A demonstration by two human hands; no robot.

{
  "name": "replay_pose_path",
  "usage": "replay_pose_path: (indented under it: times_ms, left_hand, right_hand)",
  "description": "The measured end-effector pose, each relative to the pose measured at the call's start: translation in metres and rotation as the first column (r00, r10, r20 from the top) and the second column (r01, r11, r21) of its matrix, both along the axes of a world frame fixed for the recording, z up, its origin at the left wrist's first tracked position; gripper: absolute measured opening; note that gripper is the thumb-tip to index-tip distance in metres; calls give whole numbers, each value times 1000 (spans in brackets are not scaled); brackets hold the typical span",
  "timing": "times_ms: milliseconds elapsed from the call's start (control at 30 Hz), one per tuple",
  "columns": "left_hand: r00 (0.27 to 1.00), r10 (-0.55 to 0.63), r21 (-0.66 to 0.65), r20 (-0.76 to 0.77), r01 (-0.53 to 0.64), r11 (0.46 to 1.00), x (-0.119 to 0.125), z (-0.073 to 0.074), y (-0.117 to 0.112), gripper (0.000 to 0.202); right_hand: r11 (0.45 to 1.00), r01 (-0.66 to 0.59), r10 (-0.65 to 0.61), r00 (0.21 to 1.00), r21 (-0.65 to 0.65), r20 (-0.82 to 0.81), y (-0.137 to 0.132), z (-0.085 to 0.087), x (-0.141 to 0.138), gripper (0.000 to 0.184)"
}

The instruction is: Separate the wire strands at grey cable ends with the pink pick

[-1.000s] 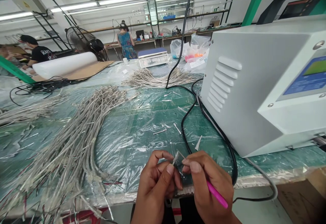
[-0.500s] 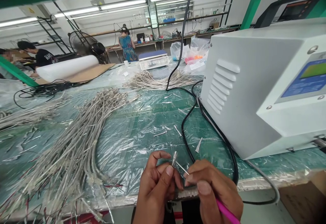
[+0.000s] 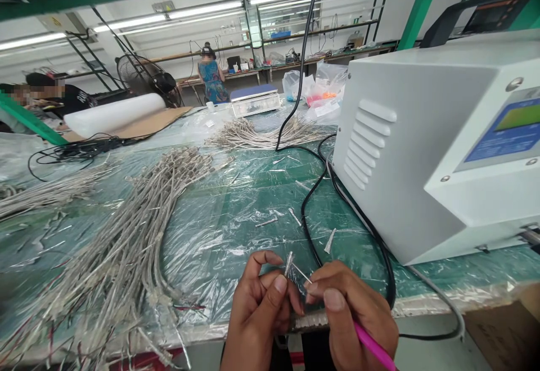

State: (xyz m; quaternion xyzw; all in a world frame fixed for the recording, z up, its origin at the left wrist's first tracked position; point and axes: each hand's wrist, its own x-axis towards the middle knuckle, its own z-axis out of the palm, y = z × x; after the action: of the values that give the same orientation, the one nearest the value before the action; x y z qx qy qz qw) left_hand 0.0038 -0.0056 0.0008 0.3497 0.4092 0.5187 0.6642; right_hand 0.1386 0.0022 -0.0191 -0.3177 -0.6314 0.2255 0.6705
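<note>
Near the table's front edge, my left hand (image 3: 259,309) pinches a cable end (image 3: 289,263) between thumb and fingers, its silvery frayed tip pointing up. My right hand (image 3: 356,306) grips a pink-handled pick (image 3: 374,349), whose thin metal shaft reaches left toward that tip. Whether the point touches the strands I cannot tell. Most of the cable is hidden behind my left hand. Left of my hands lies a big bundle of grey cables (image 3: 139,224) with connectors at the far end and bared red and dark wires at the near end.
A grey machine (image 3: 392,151) with a display stands at right, black cords (image 3: 310,236) beside it. Foil scraps (image 3: 330,241) dot the plastic-covered table (image 3: 236,208). Farther back are another cable bundle (image 3: 261,134), a scale (image 3: 255,101) and a white roll (image 3: 116,113). Several people work beyond.
The pick has shifted slightly, its shaft now a little lower and its tip just right of the cable end. My left hand keeps its hold. A person at far left has moved their head.
</note>
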Motion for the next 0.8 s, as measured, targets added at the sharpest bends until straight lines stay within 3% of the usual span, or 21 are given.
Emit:
replay_pose_path:
  times_ms: [533,800]
  left_hand:
    - [999,5,8,-31,-5,1000,2,8,-3,29]
    - [1000,0,-14,-1,0,1000,0,7,-1,33]
  right_hand:
    - [1000,-8,9,997,-2,79,1,5,0,20]
    - [992,32,-12,987,-122,158,5,5,-5,19]
